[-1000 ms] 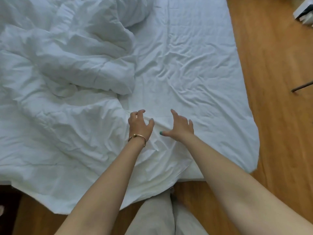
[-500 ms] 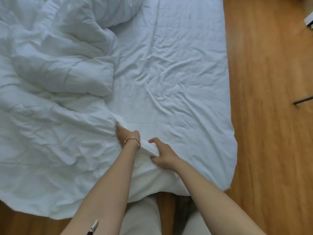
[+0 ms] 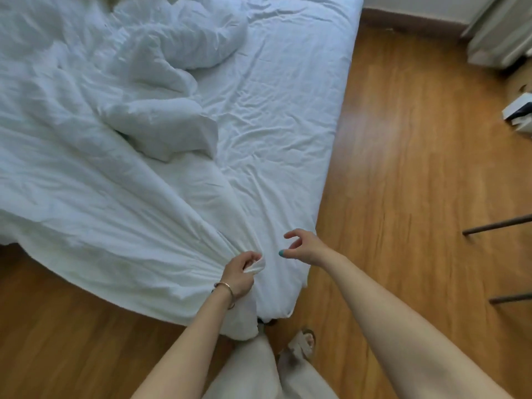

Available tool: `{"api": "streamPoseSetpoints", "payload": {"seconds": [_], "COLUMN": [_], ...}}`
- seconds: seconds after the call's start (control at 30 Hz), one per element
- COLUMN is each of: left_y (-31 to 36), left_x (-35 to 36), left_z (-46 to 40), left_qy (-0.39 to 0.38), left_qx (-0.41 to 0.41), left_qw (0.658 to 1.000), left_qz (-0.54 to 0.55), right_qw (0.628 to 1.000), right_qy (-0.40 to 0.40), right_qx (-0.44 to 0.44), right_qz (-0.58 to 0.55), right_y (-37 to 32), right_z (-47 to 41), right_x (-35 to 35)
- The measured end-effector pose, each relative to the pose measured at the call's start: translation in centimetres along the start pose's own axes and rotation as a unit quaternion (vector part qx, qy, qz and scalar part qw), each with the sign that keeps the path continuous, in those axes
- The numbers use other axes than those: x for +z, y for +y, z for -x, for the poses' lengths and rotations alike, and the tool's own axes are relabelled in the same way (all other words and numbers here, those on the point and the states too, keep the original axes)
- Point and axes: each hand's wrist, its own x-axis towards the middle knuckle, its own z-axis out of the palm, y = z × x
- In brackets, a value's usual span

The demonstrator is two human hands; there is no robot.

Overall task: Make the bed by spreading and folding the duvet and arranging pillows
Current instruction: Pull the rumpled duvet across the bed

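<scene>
A crumpled white duvet (image 3: 95, 180) covers the left part of the bed and bunches into a heap near the middle top. My left hand (image 3: 240, 273), with a gold bracelet on the wrist, is shut on the duvet's edge near the bed's foot corner, and taut folds run from it up to the left. My right hand (image 3: 306, 245) hovers just right of it above the white bed sheet (image 3: 276, 110), fingers apart and holding nothing. No pillow shows.
Wooden floor (image 3: 417, 168) lies right of and below the bed. Two dark thin furniture legs (image 3: 498, 224) stick in from the right edge. A white box (image 3: 519, 112) and pale curtains (image 3: 501, 33) sit at the top right. My legs and a sandalled foot (image 3: 305, 342) stand at the bed's corner.
My left hand has pulled the gripped duvet edge down toward the foot corner, stretching the fabric. My right hand has let go of the edge and opened. The view has swung right.
</scene>
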Motion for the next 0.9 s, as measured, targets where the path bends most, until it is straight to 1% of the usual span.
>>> {"api": "streamPoseSetpoints", "payload": {"seconds": [0.07, 0.13, 0.17, 0.2, 0.27, 0.3, 0.4, 0.53, 0.63, 0.73, 0.83, 0.9], "left_y": [-0.8, -1.1, -1.0, -0.8, 0.0, 0.5, 1.6, 2.6, 4.1, 6.5, 8.5, 10.2], "left_x": [0.8, 1.4, 1.7, 1.9, 2.4, 2.6, 3.1, 4.5, 6.1, 8.4, 9.9, 10.1], "left_z": [-0.2, -0.9, -1.3, -1.9, -2.7, -3.1, -4.1, -6.8, -9.9, -11.8, -13.9, -15.2], "left_qy": [-0.040, -0.065, -0.059, -0.042, -0.002, 0.007, -0.001, 0.021, 0.022, 0.024, 0.041, 0.057], "left_qx": [-0.049, -0.128, -0.151, -0.157, -0.146, -0.141, -0.169, -0.215, -0.242, -0.290, -0.324, -0.324], "left_qw": [0.997, 0.990, 0.987, 0.986, 0.988, 0.988, 0.982, 0.975, 0.970, 0.957, 0.945, 0.944], "left_qz": [-0.052, -0.018, 0.006, 0.024, 0.056, 0.066, 0.090, 0.058, 0.013, -0.011, -0.005, 0.006], "right_qw": [1.000, 0.998, 0.997, 0.996, 0.993, 0.992, 0.991, 0.979, 0.964, 0.942, 0.920, 0.903], "right_qy": [-0.025, -0.048, -0.055, -0.058, -0.063, -0.062, -0.063, -0.089, -0.106, -0.137, -0.166, -0.170], "right_qx": [-0.001, -0.009, -0.013, -0.016, -0.014, -0.013, -0.007, -0.011, -0.027, -0.040, -0.056, -0.066], "right_qz": [0.007, 0.027, 0.044, 0.063, 0.095, 0.105, 0.117, 0.181, 0.244, 0.304, 0.350, 0.388], "right_y": [-0.8, -1.5, -1.7, -1.7, -1.6, -1.6, -1.2, -0.5, 0.5, 1.4, 0.7, -0.5], "right_z": [-0.6, -0.8, -0.9, -1.1, -1.3, -1.4, -2.4, -4.8, -7.1, -8.7, -10.5, -12.5], "right_x": [-0.1, -0.3, -0.6, -1.0, -1.9, -2.4, -4.1, -7.2, -10.6, -14.4, -18.3, -20.3]}}
